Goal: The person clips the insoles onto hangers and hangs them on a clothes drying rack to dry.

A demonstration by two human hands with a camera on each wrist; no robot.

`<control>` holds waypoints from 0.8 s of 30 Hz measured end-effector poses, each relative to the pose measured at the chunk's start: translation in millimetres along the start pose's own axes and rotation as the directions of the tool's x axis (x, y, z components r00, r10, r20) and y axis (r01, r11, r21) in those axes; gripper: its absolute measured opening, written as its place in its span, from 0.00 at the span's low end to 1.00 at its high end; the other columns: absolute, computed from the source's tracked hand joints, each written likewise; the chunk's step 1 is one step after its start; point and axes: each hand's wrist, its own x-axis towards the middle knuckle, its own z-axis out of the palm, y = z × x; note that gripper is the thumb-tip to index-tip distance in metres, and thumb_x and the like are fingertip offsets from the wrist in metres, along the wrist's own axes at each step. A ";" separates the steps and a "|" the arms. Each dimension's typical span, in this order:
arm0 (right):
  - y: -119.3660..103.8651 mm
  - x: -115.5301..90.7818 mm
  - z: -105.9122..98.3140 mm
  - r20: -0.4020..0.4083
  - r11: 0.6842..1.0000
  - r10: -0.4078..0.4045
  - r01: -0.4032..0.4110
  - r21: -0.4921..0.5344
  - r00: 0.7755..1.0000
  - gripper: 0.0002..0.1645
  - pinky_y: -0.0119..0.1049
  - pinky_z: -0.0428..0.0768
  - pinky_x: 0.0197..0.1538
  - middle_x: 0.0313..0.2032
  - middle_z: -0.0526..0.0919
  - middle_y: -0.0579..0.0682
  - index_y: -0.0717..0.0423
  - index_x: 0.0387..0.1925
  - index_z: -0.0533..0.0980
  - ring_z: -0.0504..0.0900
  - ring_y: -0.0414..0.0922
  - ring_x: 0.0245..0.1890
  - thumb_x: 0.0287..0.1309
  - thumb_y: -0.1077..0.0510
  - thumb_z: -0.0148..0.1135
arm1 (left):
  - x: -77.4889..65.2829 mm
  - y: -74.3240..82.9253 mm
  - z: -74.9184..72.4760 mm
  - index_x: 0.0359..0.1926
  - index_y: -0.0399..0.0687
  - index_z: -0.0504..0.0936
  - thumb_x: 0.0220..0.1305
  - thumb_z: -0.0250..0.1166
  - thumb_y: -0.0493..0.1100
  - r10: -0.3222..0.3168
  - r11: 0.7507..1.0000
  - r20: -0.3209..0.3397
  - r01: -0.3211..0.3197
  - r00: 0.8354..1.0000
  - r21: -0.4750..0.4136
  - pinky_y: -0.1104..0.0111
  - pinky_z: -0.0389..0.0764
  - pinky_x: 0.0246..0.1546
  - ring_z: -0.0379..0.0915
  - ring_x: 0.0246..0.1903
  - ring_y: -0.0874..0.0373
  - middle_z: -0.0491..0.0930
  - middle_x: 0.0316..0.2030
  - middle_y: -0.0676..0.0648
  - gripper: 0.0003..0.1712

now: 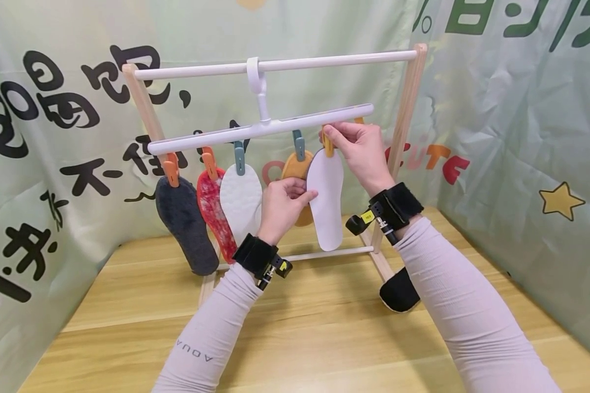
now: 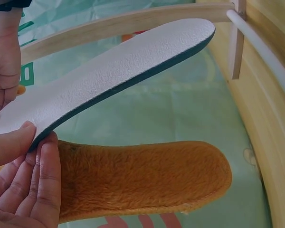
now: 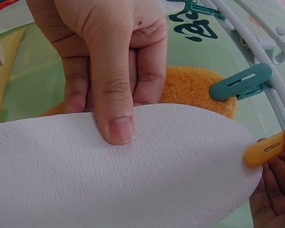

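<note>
A white insole (image 1: 326, 207) with a dark edge hangs upright under the right half of the white hanger bar (image 1: 275, 127). Its side edge is pinched between thumb and fingers of my left hand (image 1: 286, 207). At its top, my right hand (image 1: 364, 150) pinches a yellow clip (image 3: 263, 149), whose tip sits on the insole's end. Just behind hangs a fuzzy orange-brown insole (image 2: 147, 178), held by a teal clip (image 3: 242, 81) and partly covered by my left hand and the white insole.
Further left hang a dark grey insole (image 1: 186, 224), a red-and-white one (image 1: 213, 210) and a quilted white one (image 1: 239, 196), each clipped. The hanger hooks over the top rod (image 1: 324, 64) of a wooden rack (image 1: 407, 109). A black object (image 1: 400, 292) lies on the wooden table (image 1: 314, 338).
</note>
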 end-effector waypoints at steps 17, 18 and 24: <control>-0.9 -3.7 0.7 0.008 1.000 0.012 -0.012 -0.025 1.000 0.18 0.32 0.80 0.52 0.42 0.95 0.45 0.57 0.54 0.89 0.89 0.36 0.49 0.73 0.49 0.70 | 0.2 1.6 -1.0 0.42 0.38 0.91 0.64 0.80 0.44 -0.011 0.999 0.011 0.011 1.000 -0.036 0.72 0.83 0.36 0.89 0.38 0.50 0.91 0.36 0.40 0.13; -1.1 -3.8 0.6 0.009 1.000 0.011 -0.011 -0.027 1.000 0.18 0.32 0.80 0.52 0.42 0.95 0.46 0.57 0.54 0.89 0.89 0.36 0.49 0.73 0.50 0.70 | 0.4 1.6 -0.8 0.42 0.38 0.91 0.64 0.80 0.44 -0.011 0.999 0.011 0.012 1.000 -0.036 0.72 0.83 0.36 0.89 0.38 0.50 0.91 0.36 0.40 0.13; 0.2 -3.8 -0.5 0.030 0.999 0.014 -0.012 -0.051 0.999 0.19 0.33 0.79 0.55 0.48 0.94 0.51 0.55 0.58 0.88 0.88 0.37 0.53 0.73 0.50 0.70 | 1.9 1.1 -0.4 0.43 0.38 0.91 0.64 0.80 0.44 -0.022 1.000 0.009 0.022 1.000 -0.021 0.66 0.86 0.40 0.89 0.39 0.49 0.92 0.37 0.40 0.14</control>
